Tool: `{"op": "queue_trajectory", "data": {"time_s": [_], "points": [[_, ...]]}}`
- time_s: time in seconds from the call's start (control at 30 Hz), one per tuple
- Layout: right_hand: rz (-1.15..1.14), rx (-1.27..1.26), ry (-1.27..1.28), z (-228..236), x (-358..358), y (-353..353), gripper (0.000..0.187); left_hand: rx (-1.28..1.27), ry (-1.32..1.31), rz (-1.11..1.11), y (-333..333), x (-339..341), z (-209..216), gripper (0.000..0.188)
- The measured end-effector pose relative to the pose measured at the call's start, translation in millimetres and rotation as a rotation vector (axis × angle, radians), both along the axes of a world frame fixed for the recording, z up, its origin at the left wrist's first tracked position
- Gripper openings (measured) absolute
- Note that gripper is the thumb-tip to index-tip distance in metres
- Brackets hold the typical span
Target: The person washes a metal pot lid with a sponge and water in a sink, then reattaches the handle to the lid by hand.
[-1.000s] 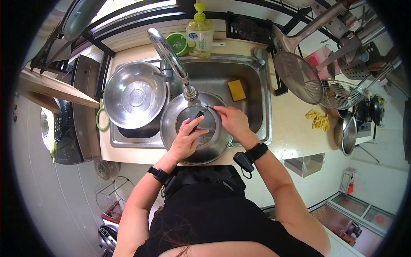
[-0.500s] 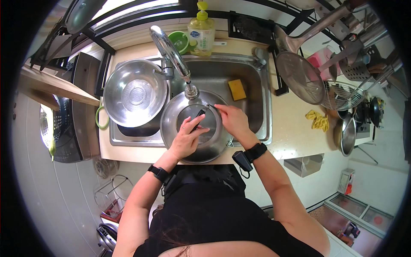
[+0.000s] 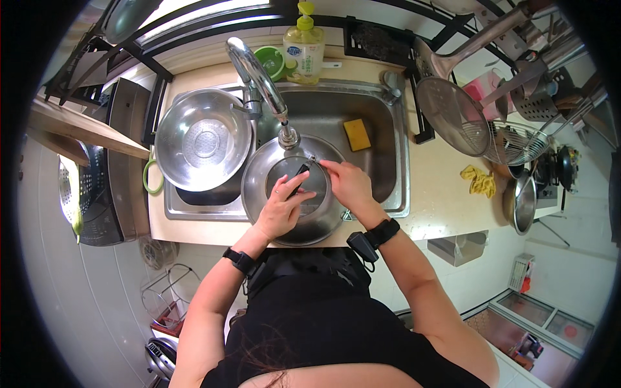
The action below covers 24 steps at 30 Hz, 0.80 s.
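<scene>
A small tool with a black handle point(image 3: 298, 181) and a short metal end lies in the grip of my left hand point(image 3: 279, 212), the fingers stretched along its handle. Its exact kind is too small to make out. My right hand point(image 3: 351, 186) has its fingertips pinched at the tool's metal end. Both hands are over a wide round stainless-steel basin point(image 3: 323, 223) in the right sink bowl. Just above the tool hangs the end of the chrome faucet point(image 3: 259, 74); whether water runs I cannot tell. A yellow sponge point(image 3: 356, 135) rests in the sink beyond my right hand.
A second steel basin point(image 3: 178, 142) sits over the left sink bowl. Behind the sink stand a soap pump bottle point(image 3: 304, 55) and a green bowl point(image 3: 270, 61). Strainers and ladles point(image 3: 453, 116) hang at right above a yellow cloth point(image 3: 479, 181) on the counter.
My right hand has shifted slightly left and down at the tool's metal end. My left hand keeps its hold on the handle, almost still.
</scene>
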State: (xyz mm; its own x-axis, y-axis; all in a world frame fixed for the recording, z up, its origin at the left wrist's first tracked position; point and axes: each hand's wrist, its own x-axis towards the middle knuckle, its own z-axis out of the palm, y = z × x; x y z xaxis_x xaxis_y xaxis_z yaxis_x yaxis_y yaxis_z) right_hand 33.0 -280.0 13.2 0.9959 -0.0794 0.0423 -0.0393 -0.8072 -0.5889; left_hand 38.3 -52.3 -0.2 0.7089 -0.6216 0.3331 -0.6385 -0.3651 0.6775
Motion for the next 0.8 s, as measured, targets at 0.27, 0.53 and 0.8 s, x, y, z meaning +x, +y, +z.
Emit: {"op": "queue_trajectory", "data": {"time_s": [0.27,0.53,0.8], "points": [[0.057,-0.068,-0.078,5.8,8.3,-10.0,0.026,-0.006,-0.015,0.000,0.9,0.3,-0.1,0.046],[0.178,-0.143,-0.124,4.4,13.0,-27.4,0.032,0.001,-0.022,0.003,0.2,-1.0,1.5,0.045],[0.157,-0.118,-0.104,0.8,13.6,-23.9,0.032,0.003,-0.014,0.007,-1.3,1.8,1.3,0.046]]}}
